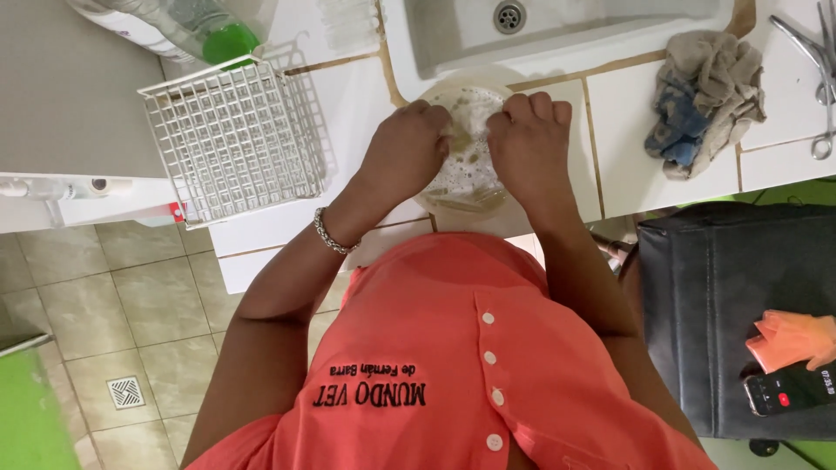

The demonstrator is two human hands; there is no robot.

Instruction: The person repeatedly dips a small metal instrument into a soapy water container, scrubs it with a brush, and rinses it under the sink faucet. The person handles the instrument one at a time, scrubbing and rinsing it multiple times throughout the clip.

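A round bowl (470, 187) of cloudy, sudsy water stands on the white tiled counter (610, 122), just in front of the sink (566, 26). Both my hands are over it. My left hand (409, 144), with a metal bracelet on the wrist, has its fingers curled shut at the bowl's left rim. My right hand (531, 139) is curled shut at the right side. Between the two sets of fingertips is something small and pale in the foam; I cannot tell what it is.
A white wire basket (231, 139) sits left of the bowl, with a green-capped bottle (222, 39) behind it. A crumpled rag (710, 96) and metal scissors (823, 78) lie to the right. A black case (723, 313) carrying an orange glove (792, 339) and a phone (788, 387) stands lower right.
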